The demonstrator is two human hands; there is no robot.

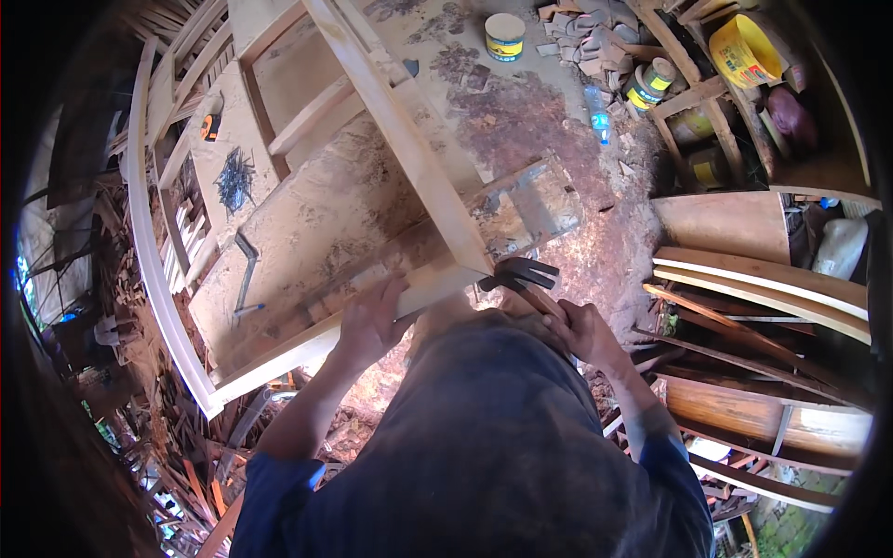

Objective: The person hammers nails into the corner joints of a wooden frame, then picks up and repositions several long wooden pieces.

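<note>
My left hand (370,321) rests flat on the near rail of a pale wooden frame (409,158) that lies tilted on a workbench (307,223), fingers pressed against the wood. My right hand (581,330) grips the wooden handle of a claw hammer (518,274), whose dark metal head sits just beside the frame's near corner. My body and dark shirt hide the space below the hands.
A pile of dark nails (234,179), a metal square (247,270) and a pencil lie on the bench. Paint cans (505,37), a yellow bucket (744,51) and a plastic bottle (599,113) stand on the dirt floor. Curved planks (763,279) are stacked to the right.
</note>
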